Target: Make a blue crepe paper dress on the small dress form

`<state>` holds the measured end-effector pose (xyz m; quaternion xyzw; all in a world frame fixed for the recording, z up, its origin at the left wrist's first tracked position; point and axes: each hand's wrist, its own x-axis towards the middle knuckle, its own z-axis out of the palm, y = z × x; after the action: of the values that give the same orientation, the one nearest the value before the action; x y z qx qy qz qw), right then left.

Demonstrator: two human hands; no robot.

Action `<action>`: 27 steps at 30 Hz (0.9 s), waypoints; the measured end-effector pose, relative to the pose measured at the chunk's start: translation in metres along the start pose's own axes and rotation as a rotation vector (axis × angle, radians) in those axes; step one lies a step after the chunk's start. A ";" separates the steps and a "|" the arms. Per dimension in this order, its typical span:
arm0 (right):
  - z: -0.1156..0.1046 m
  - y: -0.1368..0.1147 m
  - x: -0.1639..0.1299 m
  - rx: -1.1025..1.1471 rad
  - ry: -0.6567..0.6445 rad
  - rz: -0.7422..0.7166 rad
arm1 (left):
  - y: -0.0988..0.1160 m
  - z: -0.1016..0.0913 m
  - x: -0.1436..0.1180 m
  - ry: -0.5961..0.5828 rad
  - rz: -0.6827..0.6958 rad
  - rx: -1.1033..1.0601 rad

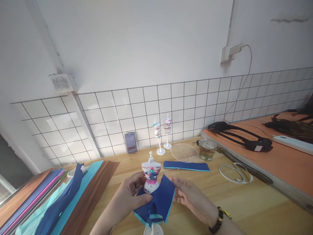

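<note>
Together, left hand (132,195) and right hand (189,195) grip closed on blue paper (156,202) around the mannequin (151,176).

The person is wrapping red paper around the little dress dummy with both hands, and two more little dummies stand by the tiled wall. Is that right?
Not quite: the paper is dark blue with a light blue edge, not red. The head view shows the left hand and right hand holding it around the little dress dummy. Two more little dummies do stand by the tiled wall.
</note>
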<state>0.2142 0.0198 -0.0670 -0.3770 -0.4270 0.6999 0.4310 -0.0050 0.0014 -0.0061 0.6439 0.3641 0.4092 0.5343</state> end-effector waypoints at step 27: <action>-0.045 -0.031 -0.019 -0.337 0.412 -0.438 | -0.002 -0.004 -0.001 0.061 0.017 0.241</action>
<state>0.2694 0.0230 -0.0507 -0.4758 -0.5111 0.4197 0.5799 -0.0094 0.0023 -0.0075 0.6937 0.4212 0.3864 0.4382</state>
